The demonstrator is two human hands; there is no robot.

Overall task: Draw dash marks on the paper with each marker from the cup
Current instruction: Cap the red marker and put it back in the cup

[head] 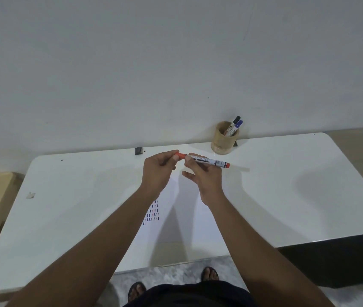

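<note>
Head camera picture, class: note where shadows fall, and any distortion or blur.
Head view: both forearms cast soft shadows down the paper; the red marker throws a faint one rightwards on the table; the wide angle bows the table's edges; the dash marks look blurred.

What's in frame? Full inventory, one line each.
red marker: 1, white barrel, red ends, held above table
red cap: 1, at the marker's left end
cup: 1, tan, table's far edge
markers in cup: 2, black cap, blue cap
paper: 1, white, table centre, red and blue dashes
table: 1, white
left hand: 1, on cap
right hand: 1, on barrel
feet: 2, sandals, bottom
</note>
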